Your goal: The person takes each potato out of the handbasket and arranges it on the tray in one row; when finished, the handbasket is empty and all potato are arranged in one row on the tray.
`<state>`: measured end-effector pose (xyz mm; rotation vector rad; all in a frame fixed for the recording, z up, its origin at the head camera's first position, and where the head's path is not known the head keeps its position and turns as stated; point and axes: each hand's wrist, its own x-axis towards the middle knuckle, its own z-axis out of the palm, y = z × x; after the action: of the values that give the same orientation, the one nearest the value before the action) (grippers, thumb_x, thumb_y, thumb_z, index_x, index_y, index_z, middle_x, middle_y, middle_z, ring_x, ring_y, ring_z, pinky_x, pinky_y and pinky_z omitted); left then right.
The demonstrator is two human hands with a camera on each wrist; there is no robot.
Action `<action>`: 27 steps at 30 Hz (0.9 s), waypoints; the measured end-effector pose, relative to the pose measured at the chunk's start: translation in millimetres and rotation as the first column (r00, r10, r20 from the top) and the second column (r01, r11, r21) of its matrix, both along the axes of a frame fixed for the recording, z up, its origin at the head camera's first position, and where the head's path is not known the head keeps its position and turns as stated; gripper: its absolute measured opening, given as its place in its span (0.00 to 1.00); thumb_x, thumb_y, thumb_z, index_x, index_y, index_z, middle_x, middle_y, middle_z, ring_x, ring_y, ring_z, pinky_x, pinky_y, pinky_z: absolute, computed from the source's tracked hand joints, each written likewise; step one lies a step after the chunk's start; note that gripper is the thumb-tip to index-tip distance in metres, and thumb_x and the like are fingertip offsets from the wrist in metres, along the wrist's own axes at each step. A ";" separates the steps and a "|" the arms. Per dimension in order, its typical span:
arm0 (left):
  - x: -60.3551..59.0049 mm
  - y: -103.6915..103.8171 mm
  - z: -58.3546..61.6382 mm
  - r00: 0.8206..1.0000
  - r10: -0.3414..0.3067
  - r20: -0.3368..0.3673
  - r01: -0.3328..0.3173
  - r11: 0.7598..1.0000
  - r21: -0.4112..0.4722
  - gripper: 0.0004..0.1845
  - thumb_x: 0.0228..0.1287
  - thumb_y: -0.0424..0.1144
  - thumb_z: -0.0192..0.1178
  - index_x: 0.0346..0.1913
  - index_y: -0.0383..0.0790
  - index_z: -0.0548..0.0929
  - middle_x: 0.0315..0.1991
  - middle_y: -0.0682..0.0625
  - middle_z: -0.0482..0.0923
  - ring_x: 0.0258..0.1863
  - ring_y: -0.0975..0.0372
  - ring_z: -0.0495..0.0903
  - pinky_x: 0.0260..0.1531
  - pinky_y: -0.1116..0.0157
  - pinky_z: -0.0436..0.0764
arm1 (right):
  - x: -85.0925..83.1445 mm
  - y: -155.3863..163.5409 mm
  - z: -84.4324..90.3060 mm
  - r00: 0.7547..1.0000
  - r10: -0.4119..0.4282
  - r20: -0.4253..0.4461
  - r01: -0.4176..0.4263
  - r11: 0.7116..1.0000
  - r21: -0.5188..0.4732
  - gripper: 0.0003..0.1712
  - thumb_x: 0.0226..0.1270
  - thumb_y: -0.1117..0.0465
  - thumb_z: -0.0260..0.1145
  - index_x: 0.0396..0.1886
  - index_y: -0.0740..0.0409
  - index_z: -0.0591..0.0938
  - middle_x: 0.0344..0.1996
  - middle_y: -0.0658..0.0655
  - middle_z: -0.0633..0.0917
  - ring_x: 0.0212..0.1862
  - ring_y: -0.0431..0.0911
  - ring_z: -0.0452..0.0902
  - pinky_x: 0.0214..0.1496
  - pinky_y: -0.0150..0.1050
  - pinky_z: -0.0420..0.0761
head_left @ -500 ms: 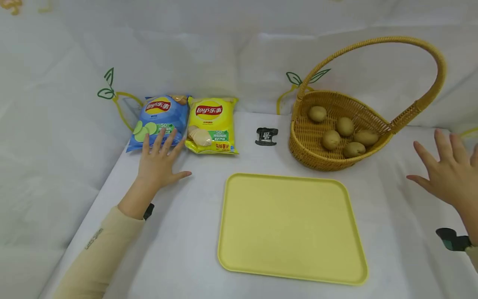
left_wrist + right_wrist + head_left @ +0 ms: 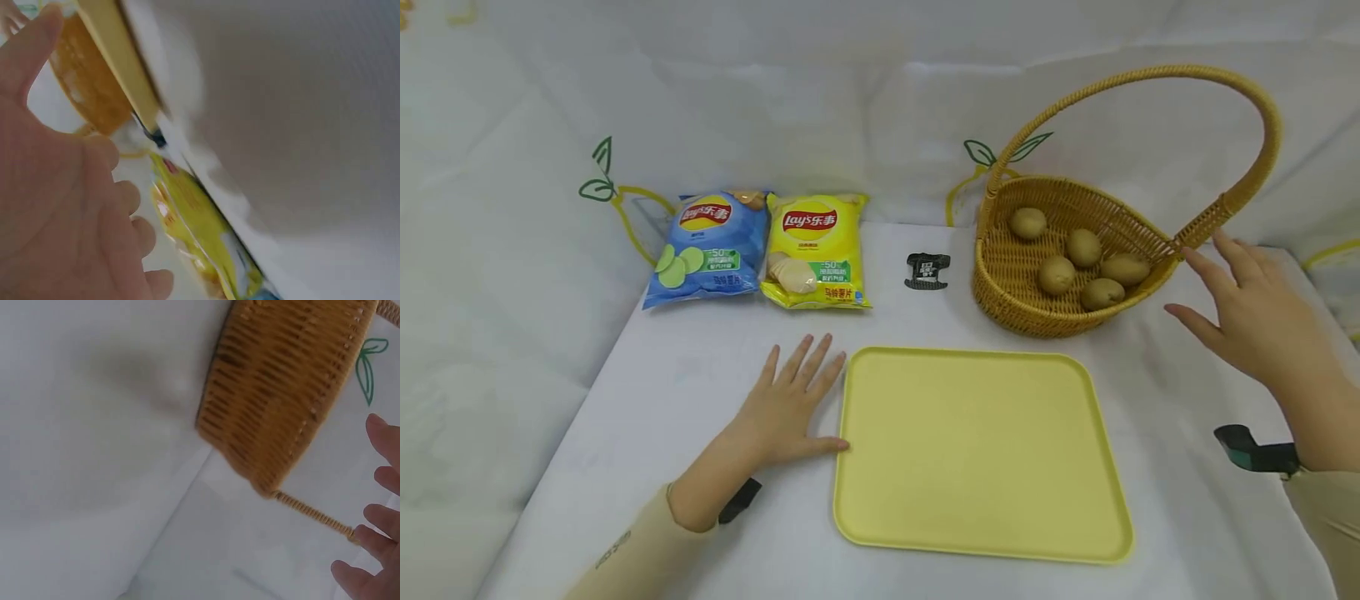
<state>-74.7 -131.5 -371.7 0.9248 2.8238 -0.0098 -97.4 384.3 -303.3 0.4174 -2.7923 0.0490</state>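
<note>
My left hand [image 2: 786, 421] is spread at the left side of a yellow tray [image 2: 981, 454], its thumb tip overlapping the tray's edge in the head view. No thing is in its grasp. On the right, my right hand [image 2: 1262, 317] reaches toward a wicker basket [image 2: 1037, 312], its fingertips right by the basket's rim where the tall handle [image 2: 1262, 150] joins. Its fingers are loosely extended and hold nothing. Inside the basket lie several brown, potato-like things [image 2: 1084, 247]. The right wrist view shows the basket's woven side [image 2: 281, 381] beyond the fingers.
A blue chip bag [image 2: 707, 246] and a yellow chip bag [image 2: 816, 250] lie side by side at the back left. Between them and the basket is a small black label-like piece [image 2: 927, 272]. White cloth [image 2: 775, 108] rises behind the table.
My left hand has moved right and nearer, from the chip bags to the tray's left edge. My right hand has moved left to the basket's right side.
</note>
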 end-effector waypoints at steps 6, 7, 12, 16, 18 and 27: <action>20.1 16.2 -1.2 0.992 -0.044 0.118 0.045 0.999 -0.008 0.58 0.51 0.75 0.52 0.75 0.38 0.48 0.75 0.42 0.37 0.73 0.51 0.39 0.67 0.43 0.40 | -17.2 -33.2 -2.5 0.995 0.099 0.010 -0.097 0.989 -0.114 0.28 0.61 0.63 0.66 0.60 0.69 0.71 0.66 0.73 0.62 0.64 0.70 0.56 0.56 0.67 0.63; 21.0 17.0 -2.0 0.990 -0.040 0.132 0.041 0.999 -0.005 0.58 0.51 0.75 0.52 0.75 0.38 0.48 0.75 0.42 0.38 0.73 0.52 0.39 0.67 0.43 0.40 | -21.0 -37.0 -4.0 0.990 0.138 -0.004 -0.137 0.982 -0.134 0.27 0.60 0.65 0.67 0.58 0.70 0.73 0.64 0.73 0.64 0.64 0.71 0.57 0.60 0.65 0.61; 22.5 20.1 -4.7 0.988 -0.021 0.151 0.020 1.000 0.008 0.59 0.51 0.73 0.55 0.74 0.34 0.47 0.75 0.42 0.39 0.73 0.53 0.40 0.68 0.48 0.42 | -39.3 -54.9 -8.5 0.975 0.210 0.078 -0.190 0.959 -0.210 0.21 0.57 0.69 0.67 0.50 0.75 0.77 0.60 0.76 0.67 0.61 0.71 0.59 0.65 0.60 0.57; 24.0 23.6 -8.2 0.989 -0.005 0.150 0.004 1.000 0.010 0.60 0.52 0.72 0.55 0.74 0.32 0.45 0.75 0.40 0.37 0.73 0.52 0.38 0.69 0.50 0.42 | -54.8 -69.2 -9.9 0.953 0.166 0.253 -0.098 0.960 -0.261 0.22 0.64 0.64 0.64 0.53 0.76 0.75 0.60 0.76 0.67 0.62 0.71 0.59 0.62 0.63 0.59; 24.7 25.2 -9.0 0.989 0.005 0.148 -0.005 1.000 0.003 0.60 0.52 0.72 0.55 0.74 0.31 0.44 0.75 0.40 0.36 0.73 0.52 0.38 0.69 0.50 0.42 | -63.2 -75.5 -10.9 0.938 0.155 0.309 -0.070 0.961 -0.268 0.25 0.67 0.61 0.61 0.57 0.76 0.73 0.61 0.75 0.67 0.61 0.71 0.60 0.60 0.65 0.59; 24.0 28.2 -12.4 0.992 0.014 0.122 -0.010 0.999 -0.031 0.61 0.52 0.74 0.52 0.74 0.31 0.43 0.75 0.39 0.35 0.73 0.51 0.37 0.69 0.51 0.41 | -92.5 -86.3 -17.6 0.887 0.116 0.447 0.016 0.960 -0.280 0.32 0.72 0.52 0.55 0.64 0.73 0.67 0.62 0.77 0.65 0.60 0.73 0.59 0.60 0.67 0.57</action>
<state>-50.7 -103.3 -384.1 0.8711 2.7088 0.0057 -189.8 297.9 -320.9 0.4549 -3.1664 0.6244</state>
